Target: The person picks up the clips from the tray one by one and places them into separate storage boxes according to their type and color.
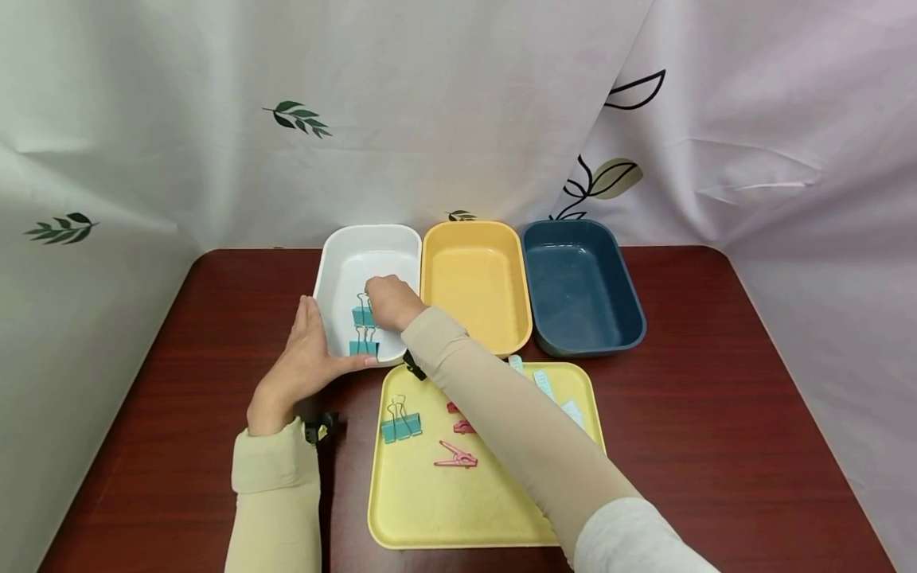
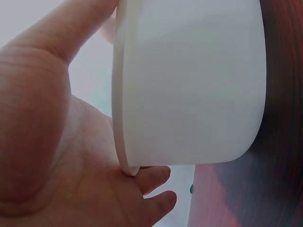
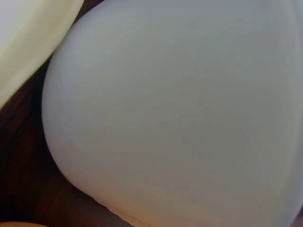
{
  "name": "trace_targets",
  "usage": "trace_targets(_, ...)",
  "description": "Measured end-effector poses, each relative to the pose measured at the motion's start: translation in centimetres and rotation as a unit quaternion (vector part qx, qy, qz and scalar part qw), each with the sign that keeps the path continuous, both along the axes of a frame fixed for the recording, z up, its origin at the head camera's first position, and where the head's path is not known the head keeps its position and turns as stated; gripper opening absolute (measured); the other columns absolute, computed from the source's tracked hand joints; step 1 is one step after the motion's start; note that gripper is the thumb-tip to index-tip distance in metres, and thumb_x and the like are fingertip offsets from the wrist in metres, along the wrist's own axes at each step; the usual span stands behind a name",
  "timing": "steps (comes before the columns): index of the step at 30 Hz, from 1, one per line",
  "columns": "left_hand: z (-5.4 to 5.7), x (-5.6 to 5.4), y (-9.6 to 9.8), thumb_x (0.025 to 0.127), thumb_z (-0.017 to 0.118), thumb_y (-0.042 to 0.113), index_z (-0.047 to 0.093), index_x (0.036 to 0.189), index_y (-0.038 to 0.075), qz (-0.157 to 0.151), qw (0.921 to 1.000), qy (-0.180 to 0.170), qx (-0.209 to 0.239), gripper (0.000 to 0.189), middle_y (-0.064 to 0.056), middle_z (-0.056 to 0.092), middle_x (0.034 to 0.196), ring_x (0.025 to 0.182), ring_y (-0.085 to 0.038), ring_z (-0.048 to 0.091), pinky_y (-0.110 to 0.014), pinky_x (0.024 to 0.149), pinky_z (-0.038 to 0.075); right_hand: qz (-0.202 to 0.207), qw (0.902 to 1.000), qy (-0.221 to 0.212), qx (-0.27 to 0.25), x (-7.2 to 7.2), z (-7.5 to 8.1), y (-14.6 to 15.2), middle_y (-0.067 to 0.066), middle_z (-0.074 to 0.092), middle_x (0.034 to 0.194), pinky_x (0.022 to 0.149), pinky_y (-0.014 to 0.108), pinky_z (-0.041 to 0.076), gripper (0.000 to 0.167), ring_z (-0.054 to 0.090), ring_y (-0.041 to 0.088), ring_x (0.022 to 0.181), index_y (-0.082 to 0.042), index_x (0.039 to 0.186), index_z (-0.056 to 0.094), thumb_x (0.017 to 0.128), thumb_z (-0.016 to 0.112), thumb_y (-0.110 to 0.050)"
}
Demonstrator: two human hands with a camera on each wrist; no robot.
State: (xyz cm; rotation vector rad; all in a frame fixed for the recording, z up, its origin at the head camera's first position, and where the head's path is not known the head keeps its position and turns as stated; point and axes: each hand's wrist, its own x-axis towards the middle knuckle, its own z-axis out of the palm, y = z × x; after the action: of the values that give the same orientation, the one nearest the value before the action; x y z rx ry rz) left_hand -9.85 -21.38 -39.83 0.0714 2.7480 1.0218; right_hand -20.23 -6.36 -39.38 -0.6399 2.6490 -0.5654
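Bent fingers of the right hand [image 1: 396, 304] are being held just to the right of the farther blue clip [image 1: 363, 317] in the white box [image 1: 372, 267]; whether its wires are being pinched cannot be told. They are being pointed away from the person. The box is being touched by the wide-spread left hand [image 1: 304, 362], farther from the clip.

The right hand [image 1: 392, 304] hides its own fingertips and part of a teal binder clip [image 1: 362, 317] in the white bin [image 1: 331, 274]. Its sleeve [image 1: 516, 422] covers parts of the pink pegs [image 1: 462, 427] and pale blue pieces [image 1: 543, 384]. The worktop [image 1: 723, 414] is cut off on the near side. Left-wrist view crops the left hand [image 1: 304, 358]; right-wrist view blurs the bin's wall.
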Motion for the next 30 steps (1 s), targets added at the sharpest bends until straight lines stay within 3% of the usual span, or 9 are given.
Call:
trace_targets(10, 0.1, 0.2, 0.2, 0.08, 0.079, 0.056, -0.023, 0.149, -0.009, -0.005, 1.0, -0.004, -0.001, 0.139, -0.027, -0.025, 0.158, 0.147, -0.04, -0.017, -0.059, 0.116, 0.014, 0.002, 0.9998, -0.007, 0.02, 0.4, 0.3, 0.1, 0.004, 0.059, 0.086, 0.058, 0.02, 0.05, 0.014, 0.06, 0.014, 0.073, -0.004, 0.113, 0.06, 0.1, 0.057, -0.006)
trace_targets(14, 0.2, 0.2, 0.2, 0.08, 0.079, 0.056, -0.022, 0.149, -0.009, -0.006, 1.0, -0.003, -0.002, 0.139, -0.027, -0.025, 0.158, 0.147, -0.04, -0.017, -0.06, 0.116, 0.014, 0.0, 0.9999, -0.005, 0.01, 0.7, 0.7, 0.5, 0.006, 0.06, 0.09, 0.06, 0.021, 0.051, 0.03, 0.06, 0.015, 0.074, 0.0, 0.126, 0.055, 0.098, 0.062, -0.008)
trace_targets(20, 0.1, 0.1, 0.1, 0.08, 0.08, 0.054, -0.021, 0.149, -0.011, -0.008, 0.9999, 0.006, -0.004, 0.139, -0.029, -0.023, 0.158, 0.147, -0.043, -0.014, -0.06, 0.115, 0.016, -0.009, 0.9996, 0.019, -0.017, 1.3, 1.9, 1.4, 0.011, 0.061, 0.113, 0.077, 0.024, 0.051, 0.065, 0.058, 0.016, 0.09, 0.002, 0.151, 0.036, 0.095, 0.067, -0.013)
trace_targets(30, 0.0, 0.1, 0.0, 0.081, 0.081, 0.051, -0.022, 0.148, -0.012, -0.012, 0.9998, 0.016, 0.002, 0.138, -0.03, -0.025, 0.157, 0.147, -0.041, -0.016, -0.058, 0.116, 0.012, 0.032, 0.9957, 0.065, -0.058, 3.8, 4.1, 3.1, 0.011, 0.062, 0.118, 0.085, 0.026, 0.049, 0.063, 0.057, 0.016, 0.096, 0.003, 0.149, 0.039, 0.097, 0.067, -0.02)
